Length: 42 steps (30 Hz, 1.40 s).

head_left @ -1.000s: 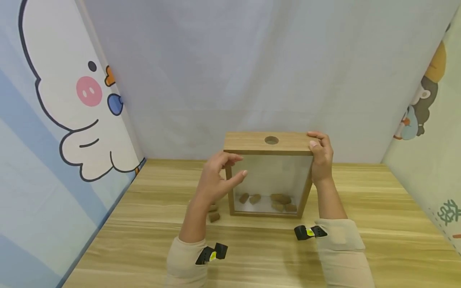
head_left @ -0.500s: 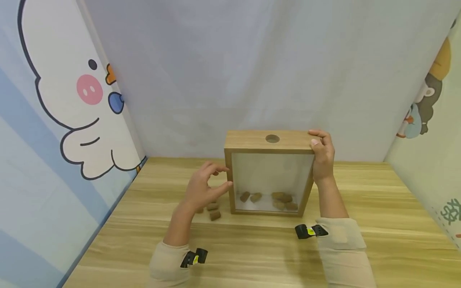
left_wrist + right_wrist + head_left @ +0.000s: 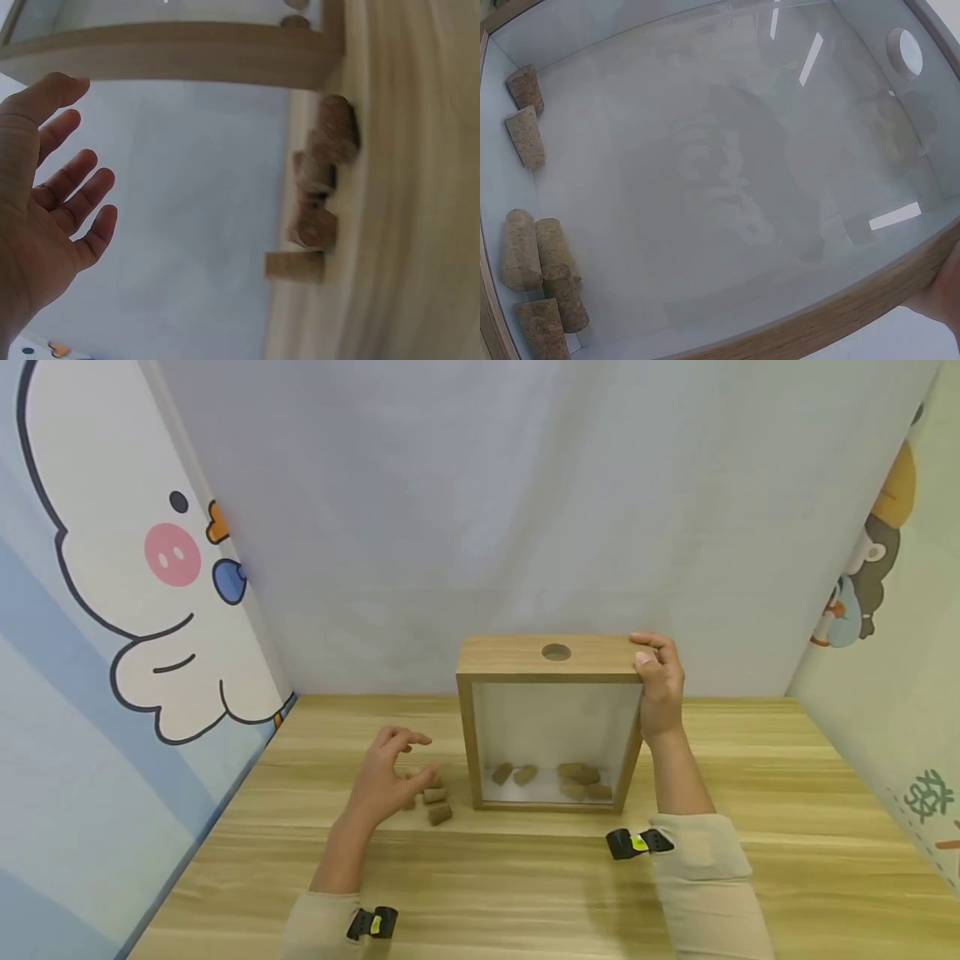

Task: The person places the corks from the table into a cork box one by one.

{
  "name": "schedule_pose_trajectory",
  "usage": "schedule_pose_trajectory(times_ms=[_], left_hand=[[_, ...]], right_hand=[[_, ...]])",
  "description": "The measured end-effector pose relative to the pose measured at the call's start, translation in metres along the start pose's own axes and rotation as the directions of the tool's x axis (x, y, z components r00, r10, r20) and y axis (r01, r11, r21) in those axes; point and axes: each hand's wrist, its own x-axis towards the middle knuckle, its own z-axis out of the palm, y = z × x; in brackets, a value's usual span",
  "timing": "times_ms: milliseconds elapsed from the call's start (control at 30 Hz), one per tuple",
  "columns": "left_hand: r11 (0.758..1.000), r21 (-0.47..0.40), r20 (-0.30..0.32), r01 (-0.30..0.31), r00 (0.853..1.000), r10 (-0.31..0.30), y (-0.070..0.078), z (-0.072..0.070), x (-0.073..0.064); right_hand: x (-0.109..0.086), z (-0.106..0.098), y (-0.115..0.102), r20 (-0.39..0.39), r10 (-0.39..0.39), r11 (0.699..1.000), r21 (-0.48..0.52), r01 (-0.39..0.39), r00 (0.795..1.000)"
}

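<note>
A wooden shadow box with a clear front stands upright on the table, a round hole in its top edge. Several corks lie inside along its bottom. My right hand grips the box's upper right corner, thumb on the front edge and fingers over the top. To the left of the box, my left hand hovers with fingers spread and nothing between them. Beneath and beside it lies a small group of loose corks, partly hidden by the hand in the head view.
The light wood-grain table runs back to a pale grey curtain. Printed cartoon panels stand on the left and right. Each sleeve carries a black wrist camera strap.
My left hand has moved left and down, from in front of the box's left side to over the loose corks. The right hand keeps its hold on the box.
</note>
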Motion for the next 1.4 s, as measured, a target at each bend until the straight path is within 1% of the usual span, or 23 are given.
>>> schedule_pose_trajectory(times_ms=[100, 200, 300, 400, 533, 600, 667, 733, 833, 900, 1000, 1067, 1167, 1233, 1300, 1367, 1400], left_hand=[[0.997, 0.010, 0.022, 0.077, 0.997, -0.077, -0.013, -0.001, -0.008], [0.988, 0.010, 0.049, 0.155, 0.987, -0.156, -0.026, -0.002, -0.015], [0.973, 0.010, 0.070, 0.231, 0.970, -0.232, -0.039, -0.002, -0.021], [0.953, 0.019, 0.089, 0.301, 0.949, -0.302, -0.050, -0.003, -0.026], [0.935, 0.043, 0.120, 0.353, 0.927, -0.356, -0.062, -0.003, -0.032], [0.928, 0.049, 0.132, 0.369, 0.919, -0.372, -0.066, -0.003, -0.034], [0.927, 0.055, 0.143, 0.370, 0.916, -0.374, -0.071, -0.003, -0.037], [0.921, 0.065, 0.157, 0.384, 0.907, -0.390, -0.076, -0.004, -0.038], [0.918, 0.086, 0.177, 0.387, 0.901, -0.397, -0.084, -0.004, -0.040], [0.910, 0.096, 0.192, 0.403, 0.890, -0.414, -0.086, -0.005, -0.041], [0.904, 0.106, 0.206, 0.415, 0.880, -0.428, -0.088, -0.005, -0.041], [0.902, 0.110, 0.207, 0.418, 0.878, -0.433, -0.089, -0.004, -0.041], [0.902, 0.115, 0.201, 0.416, 0.880, -0.431, -0.089, -0.002, -0.040], [0.900, 0.120, 0.197, 0.419, 0.878, -0.436, -0.088, -0.002, -0.039], [0.893, 0.129, 0.194, 0.431, 0.872, -0.449, -0.085, -0.002, -0.039], [0.891, 0.135, 0.187, 0.434, 0.872, -0.453, -0.082, -0.003, -0.039], [0.892, 0.134, 0.182, 0.432, 0.874, -0.451, -0.080, -0.003, -0.039]], right_hand=[[-0.001, 0.000, -0.001, -0.003, -0.002, 1.000, -0.012, 0.002, 1.000], [-0.001, 0.000, -0.001, -0.004, -0.007, 1.000, -0.018, 0.007, 1.000], [-0.001, 0.000, -0.001, -0.003, -0.005, 1.000, -0.021, 0.005, 1.000], [0.000, 0.000, 0.000, -0.002, -0.002, 1.000, -0.023, 0.002, 1.000], [0.000, 0.000, 0.000, -0.003, -0.006, 1.000, -0.024, 0.006, 1.000], [0.001, 0.000, -0.001, -0.002, -0.010, 1.000, -0.022, 0.010, 1.000], [0.001, 0.000, -0.001, 0.001, -0.009, 1.000, -0.022, 0.009, 1.000], [0.000, 0.000, -0.002, 0.001, -0.008, 1.000, -0.021, 0.008, 1.000], [0.000, 0.001, -0.002, 0.001, -0.003, 1.000, -0.018, 0.003, 1.000], [-0.001, 0.001, -0.003, 0.000, 0.001, 1.000, -0.015, -0.001, 1.000], [0.000, 0.002, -0.002, 0.000, 0.004, 1.000, -0.011, -0.004, 1.000], [0.000, 0.001, -0.002, -0.002, 0.002, 1.000, -0.010, -0.002, 1.000], [0.000, 0.001, -0.002, -0.005, -0.002, 1.000, -0.009, 0.001, 1.000], [0.000, 0.000, -0.002, -0.005, -0.006, 1.000, -0.006, 0.005, 1.000], [0.001, 0.000, -0.002, -0.003, -0.007, 1.000, -0.005, 0.007, 1.000], [0.000, -0.001, -0.002, -0.003, -0.009, 1.000, -0.007, 0.009, 1.000], [0.000, -0.001, -0.002, -0.005, -0.010, 1.000, -0.008, 0.010, 1.000]])
